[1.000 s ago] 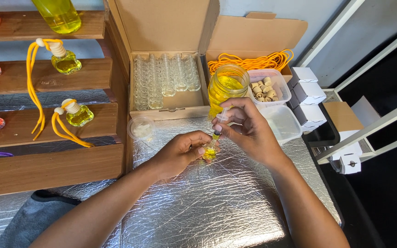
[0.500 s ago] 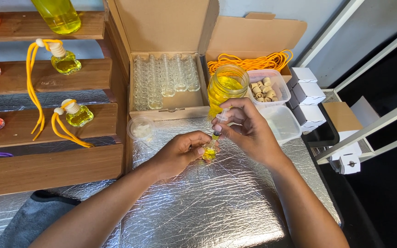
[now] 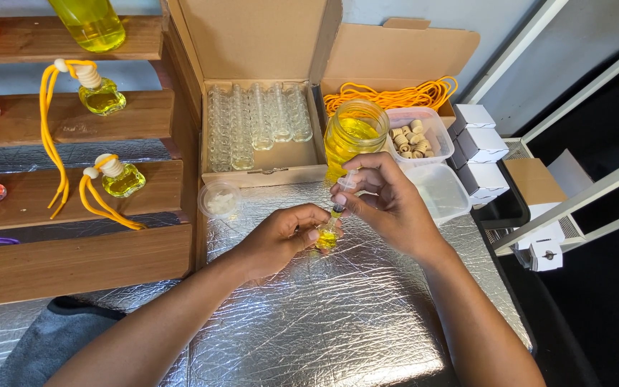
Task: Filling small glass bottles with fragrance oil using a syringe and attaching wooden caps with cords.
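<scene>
My table [image 3: 338, 322] is covered with crinkled silver foil that throws back a soft, even daylight. To my left rises a stepped wooden shelf [image 3: 73, 193] in warm brown, three tiers climbing toward a pale blue-grey wall [image 3: 510, 43]. On my right stand slanting white metal bars [image 3: 574, 193] of a rack, with dark floor [image 3: 610, 301] beyond them. A grey cloth [image 3: 44, 344] lies at the near left corner.

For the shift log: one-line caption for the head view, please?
Left hand steadies a small yellow-filled bottle on foil; right hand holds a syringe at its mouth.
</scene>
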